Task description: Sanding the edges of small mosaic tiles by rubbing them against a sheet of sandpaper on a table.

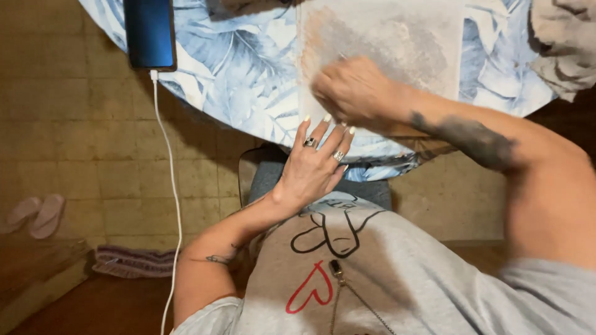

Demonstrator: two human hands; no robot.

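Observation:
A large sheet of paper (397, 37) with smudged brown and grey shading lies on a round table with a blue leaf-print cloth (236, 74). My right hand (354, 90) rests on the sheet's near left part, blurred by motion, fingers curled; a thin tip pokes out above it, and I cannot tell what it is. My left hand (313, 164), with two rings, lies flat with spread fingers at the table's near edge, its fingertips touching the sheet's lower edge.
A dark phone (150, 31) lies at the table's left edge, with a white cable (171, 186) hanging to the floor. A smudged grey cloth (565, 43) sits at far right. Pink sandals (34, 214) and a folded rug (133, 260) are on the tiled floor.

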